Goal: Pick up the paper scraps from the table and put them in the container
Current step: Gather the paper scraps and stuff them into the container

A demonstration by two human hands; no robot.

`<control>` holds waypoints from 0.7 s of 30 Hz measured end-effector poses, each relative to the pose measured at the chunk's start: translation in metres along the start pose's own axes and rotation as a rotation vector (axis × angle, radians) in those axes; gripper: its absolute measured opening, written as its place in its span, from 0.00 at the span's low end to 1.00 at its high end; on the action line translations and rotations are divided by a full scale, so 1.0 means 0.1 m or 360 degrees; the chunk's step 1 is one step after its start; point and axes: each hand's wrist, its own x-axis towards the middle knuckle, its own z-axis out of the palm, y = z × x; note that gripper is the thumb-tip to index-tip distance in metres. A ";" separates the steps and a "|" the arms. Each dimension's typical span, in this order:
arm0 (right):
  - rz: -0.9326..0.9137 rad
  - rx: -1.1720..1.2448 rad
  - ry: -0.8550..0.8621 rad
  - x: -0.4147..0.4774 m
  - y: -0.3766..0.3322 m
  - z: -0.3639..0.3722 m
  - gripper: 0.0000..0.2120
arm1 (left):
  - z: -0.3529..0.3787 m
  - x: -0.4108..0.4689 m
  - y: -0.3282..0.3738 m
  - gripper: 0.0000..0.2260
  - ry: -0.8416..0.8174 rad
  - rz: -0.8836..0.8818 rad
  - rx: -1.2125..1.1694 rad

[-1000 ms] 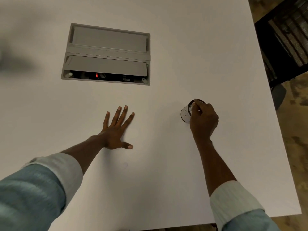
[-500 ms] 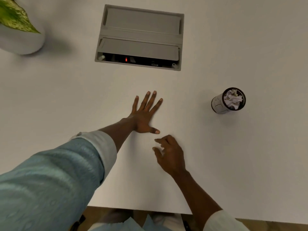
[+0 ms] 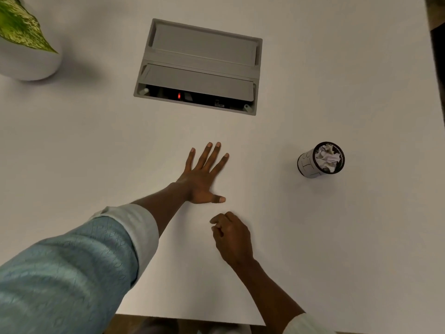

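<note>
Nearest, the right hand (image 3: 231, 237) is curling its fingers inward over the flat white table (image 3: 337, 237); whether they are pinching a scrap I cannot tell. Just beyond, the left hand (image 3: 202, 179) is lying flat, fingers spread wide, holding nothing. Farther right, well apart, the small grey black-rimmed cylindrical container (image 3: 307, 165) is sitting brimful of crumpled white paper scraps (image 3: 328, 157), so another piece risks spilling out.

text: none legible | container (image 3: 307, 166) marks: too faint | cable box (image 3: 199, 56) label: blurred
</note>
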 end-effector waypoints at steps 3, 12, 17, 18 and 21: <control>0.0308 0.0234 -0.0014 0.01 0.06 -0.11 0.10 | 0.03 0.00 -0.01 0.58 0.0037 0.0020 0.0015; 0.0580 0.0688 0.0641 0.29 0.42 -1.22 0.07 | 0.09 -0.01 0.05 0.46 0.0179 -0.0037 0.0066; 0.0489 0.0600 0.1229 0.71 0.62 -2.15 0.03 | 0.10 -0.03 0.05 0.45 0.0224 -0.0025 0.0080; 0.0473 0.0583 0.1275 0.78 0.66 -2.28 0.03 | 0.10 -0.03 0.05 0.45 0.0218 -0.0026 0.0079; 0.0456 0.0458 0.1224 0.96 0.80 -2.50 0.03 | 0.10 -0.03 0.05 0.45 0.0206 -0.0033 0.0085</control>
